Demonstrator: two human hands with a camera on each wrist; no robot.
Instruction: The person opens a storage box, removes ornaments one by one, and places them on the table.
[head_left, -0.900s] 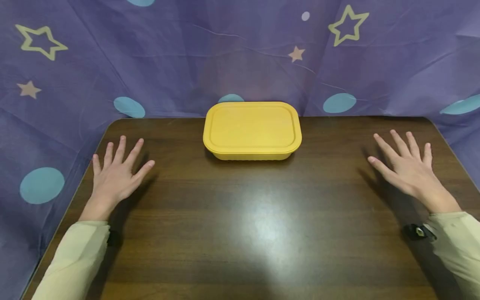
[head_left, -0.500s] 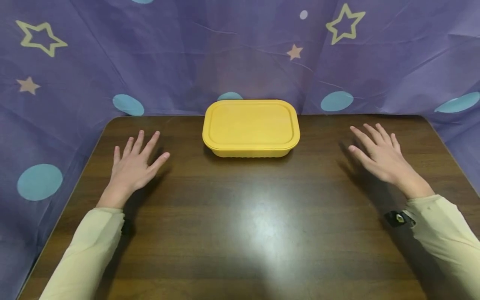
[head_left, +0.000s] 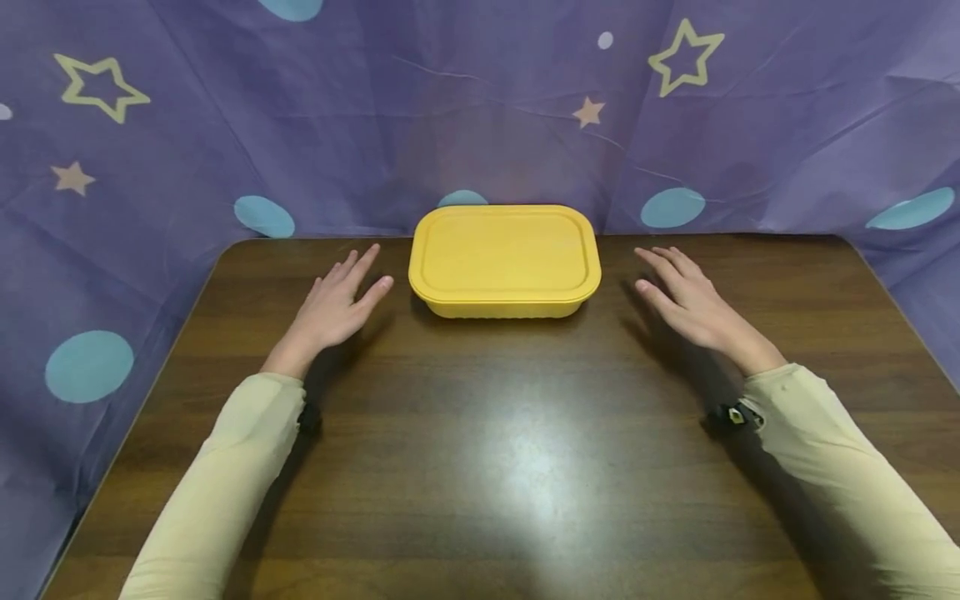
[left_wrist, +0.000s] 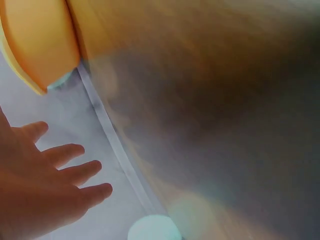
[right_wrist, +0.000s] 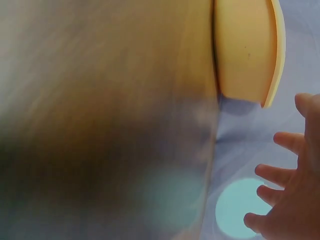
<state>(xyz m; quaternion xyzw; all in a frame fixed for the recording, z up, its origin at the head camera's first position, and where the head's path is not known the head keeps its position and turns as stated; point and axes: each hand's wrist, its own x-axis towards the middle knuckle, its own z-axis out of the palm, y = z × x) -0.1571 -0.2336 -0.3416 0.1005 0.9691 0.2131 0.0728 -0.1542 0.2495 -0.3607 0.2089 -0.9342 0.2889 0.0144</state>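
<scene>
A yellow lidded box (head_left: 504, 260) stands at the back middle of the dark wooden table (head_left: 480, 467). My left hand (head_left: 341, 300) hovers just left of it, fingers straight and spread, holding nothing. On the other side my right hand (head_left: 686, 296) is also open and empty, a short gap from the box. The left wrist view shows the box (left_wrist: 40, 42) at the top left with the left hand (left_wrist: 45, 185) below. In the right wrist view the box (right_wrist: 245, 47) sits at the top and the right hand (right_wrist: 287, 200) at the lower right.
A purple cloth (head_left: 480, 108) with stars and blue dots hangs behind the table and drapes down both sides. The table's back edge lies right behind the box. Both forearms wear pale yellow sleeves (head_left: 225, 483).
Both hands have moved inward from the table's outer sides toward the yellow box, which has stayed where it was.
</scene>
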